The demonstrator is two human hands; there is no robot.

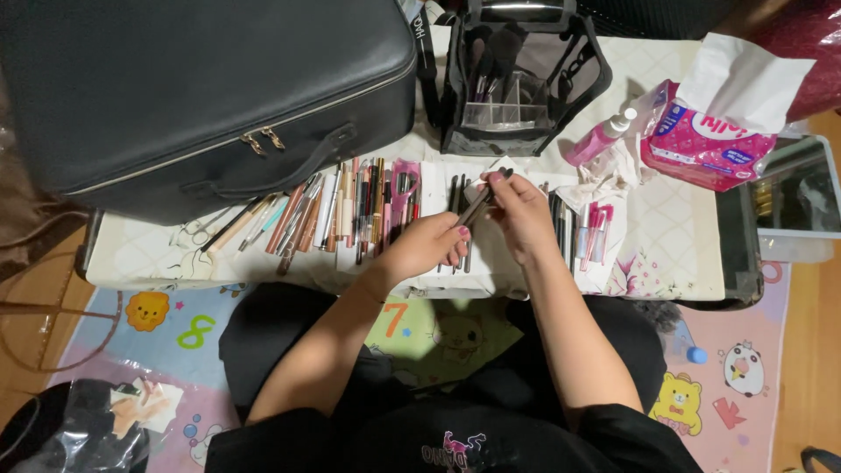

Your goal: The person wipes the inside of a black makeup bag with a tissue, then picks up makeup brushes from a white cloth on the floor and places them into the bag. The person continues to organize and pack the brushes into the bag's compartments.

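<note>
Over the low table (674, 263), my left hand (429, 247) grips a dark slim brush (477, 208) steady. My right hand (519, 210) pinches its tip, working it.

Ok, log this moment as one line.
left hand: holds dark pencil | right hand: pinches its tip | rest: pencils row on table, black case

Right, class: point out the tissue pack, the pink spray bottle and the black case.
tissue pack (701, 144), head view, on its pink front
spray bottle (596, 140), head view, on its pink body
black case (193, 79), head view, on its lid
</note>
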